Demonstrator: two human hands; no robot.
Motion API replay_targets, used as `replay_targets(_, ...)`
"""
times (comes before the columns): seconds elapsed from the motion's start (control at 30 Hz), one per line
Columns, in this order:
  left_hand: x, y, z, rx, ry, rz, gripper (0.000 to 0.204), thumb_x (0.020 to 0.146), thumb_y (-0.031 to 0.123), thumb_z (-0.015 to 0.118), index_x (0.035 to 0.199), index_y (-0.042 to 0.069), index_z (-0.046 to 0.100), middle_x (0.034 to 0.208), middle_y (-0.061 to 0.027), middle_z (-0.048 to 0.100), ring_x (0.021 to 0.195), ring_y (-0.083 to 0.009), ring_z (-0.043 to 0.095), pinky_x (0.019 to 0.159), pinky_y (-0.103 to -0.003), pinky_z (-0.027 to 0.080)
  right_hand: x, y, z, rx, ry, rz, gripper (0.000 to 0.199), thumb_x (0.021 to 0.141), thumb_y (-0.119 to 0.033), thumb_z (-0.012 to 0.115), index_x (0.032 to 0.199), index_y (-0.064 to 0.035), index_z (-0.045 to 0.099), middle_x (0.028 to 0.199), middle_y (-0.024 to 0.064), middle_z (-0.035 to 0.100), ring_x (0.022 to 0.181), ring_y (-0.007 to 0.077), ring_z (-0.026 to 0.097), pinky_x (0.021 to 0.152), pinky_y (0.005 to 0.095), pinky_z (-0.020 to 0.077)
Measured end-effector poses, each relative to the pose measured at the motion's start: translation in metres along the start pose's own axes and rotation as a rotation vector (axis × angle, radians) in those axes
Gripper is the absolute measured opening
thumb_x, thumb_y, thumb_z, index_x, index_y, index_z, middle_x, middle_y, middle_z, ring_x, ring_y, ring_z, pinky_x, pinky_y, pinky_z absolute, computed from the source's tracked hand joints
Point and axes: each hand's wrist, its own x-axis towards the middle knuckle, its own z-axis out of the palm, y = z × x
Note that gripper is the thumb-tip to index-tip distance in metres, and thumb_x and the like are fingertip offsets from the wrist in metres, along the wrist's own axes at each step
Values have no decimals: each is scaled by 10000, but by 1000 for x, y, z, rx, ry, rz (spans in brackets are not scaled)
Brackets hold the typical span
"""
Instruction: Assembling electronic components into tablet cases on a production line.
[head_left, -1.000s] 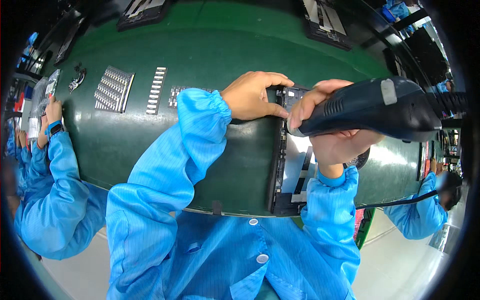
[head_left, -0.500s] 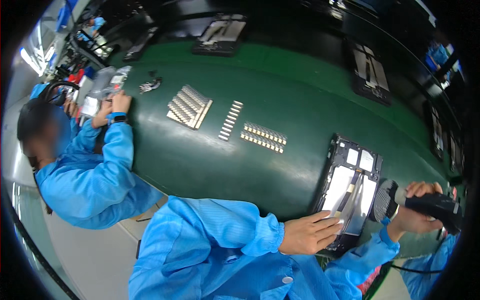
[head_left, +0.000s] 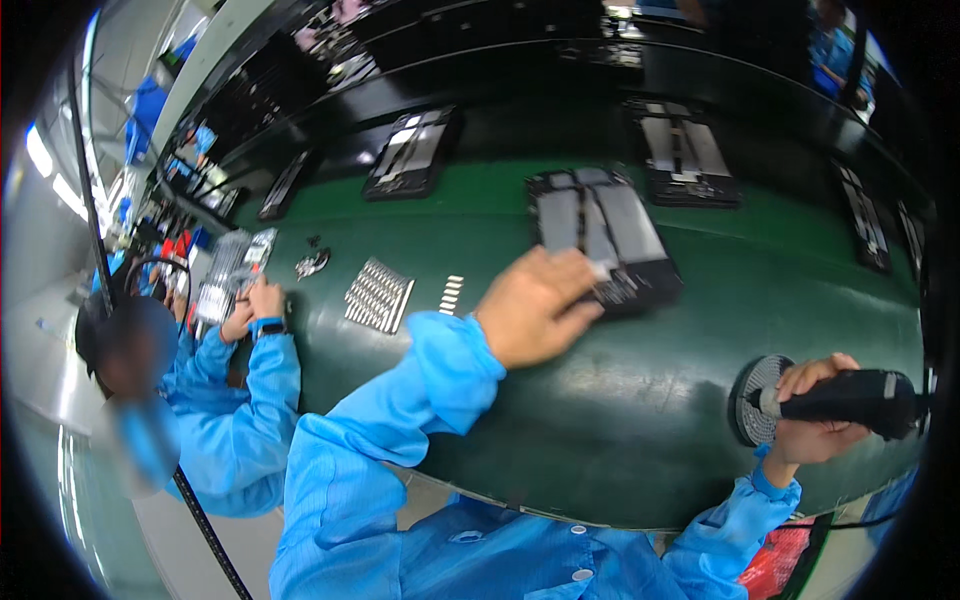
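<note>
Left hand (head_left: 535,310) is pressing flat, fingers open, steadying the black rectangular tray (head_left: 605,240) on the green table (head_left: 600,420); right hand (head_left: 815,415) is gripping a black electric screwdriver (head_left: 850,397) beside a round mesh dish (head_left: 752,400)

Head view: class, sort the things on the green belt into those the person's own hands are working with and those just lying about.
In hand:
- left hand on the black tray
- right hand gripping the dark power tool at the round mesh disc

Lying about:
- metal strips
- far trays
- co-worker's tray

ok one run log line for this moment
left hand: on black tray | right hand: grips electric screwdriver | surface: green belt
</note>
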Motion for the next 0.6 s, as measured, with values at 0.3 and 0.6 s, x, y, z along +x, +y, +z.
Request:
replay_targets(0.3,40,-86,22,268,181,-352,319,807,213,658,1048,3,650,1186,-207,587,1092,-362,566,980,-468,400,-5,-8,6,88,-2,3,842,854,-736,272,1175,28,420,691,115,520,530,207,508,508,342,447)
replay_targets(0.6,57,50,69,71,-147,-46,478,733,284,756,1089,-11,634,1287,-242,509,1231,-373,467,1044,-474,328,18,-25,-33,-215,226,-149,489,723,-159,756,1118,37,544,687,45,573,577,107,537,529,209,414)
